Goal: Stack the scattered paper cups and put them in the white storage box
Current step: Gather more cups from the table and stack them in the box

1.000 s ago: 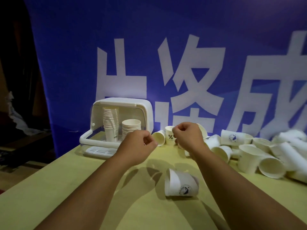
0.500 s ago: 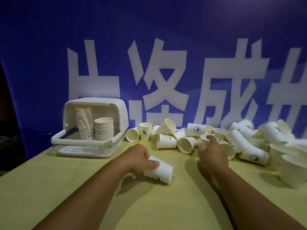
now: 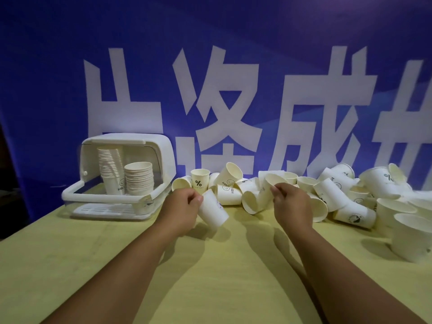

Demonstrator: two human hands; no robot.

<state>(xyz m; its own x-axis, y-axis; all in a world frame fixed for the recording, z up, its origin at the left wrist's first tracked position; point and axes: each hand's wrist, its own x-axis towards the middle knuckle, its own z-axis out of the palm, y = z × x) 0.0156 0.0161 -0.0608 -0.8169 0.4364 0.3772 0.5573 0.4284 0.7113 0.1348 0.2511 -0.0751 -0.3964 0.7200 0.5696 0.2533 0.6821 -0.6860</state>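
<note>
The left hand [image 3: 184, 206] gripped a tilted cup [image 3: 214, 212] just above the table [image 3: 233, 277]; the right hand [image 3: 292, 204] apparently pinched the rim of a second cup [image 3: 268, 184] at the pile [image 3: 339, 192]. Nesting would have needed aligned axes, base into mouth, before transfer to the white storage box [image 3: 163, 148]

both bare forearms reach forward from the lower edge, well apart. the left hand [image 3: 180, 210] is curled, back upward, fingers and thumb gripping a tilted paper cup [image 3: 214, 212]. the right hand [image 3: 292, 206] lies slightly farther out, thumb and forefinger pinching the rim of a second cup [image 3: 268, 185].
</note>
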